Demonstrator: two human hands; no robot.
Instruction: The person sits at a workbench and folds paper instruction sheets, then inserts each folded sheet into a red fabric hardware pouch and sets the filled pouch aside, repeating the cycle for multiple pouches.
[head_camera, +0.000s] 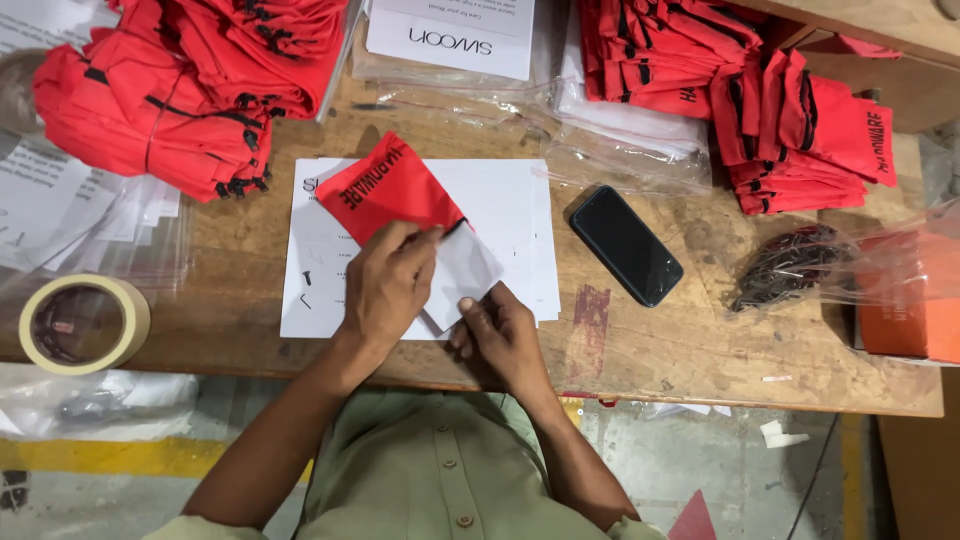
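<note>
My left hand (390, 285) pinches the mouth of a small red drawstring pouch (385, 190) with black lettering. It lies on a stack of white printed sheets (520, 230) on the wooden table (700, 350). A folded white paper (462, 275) sticks out of the pouch's opening. My right hand (500, 335) holds that paper's lower corner. Both hands meet at the near middle of the table.
Heaps of red pouches lie at the back left (170, 90) and back right (770, 100). A black phone (626, 245) rests right of the sheets. A bag of dark screws (790, 265), an orange box (915, 300), a tape roll (82, 322) and clear plastic bags (600, 120) are around.
</note>
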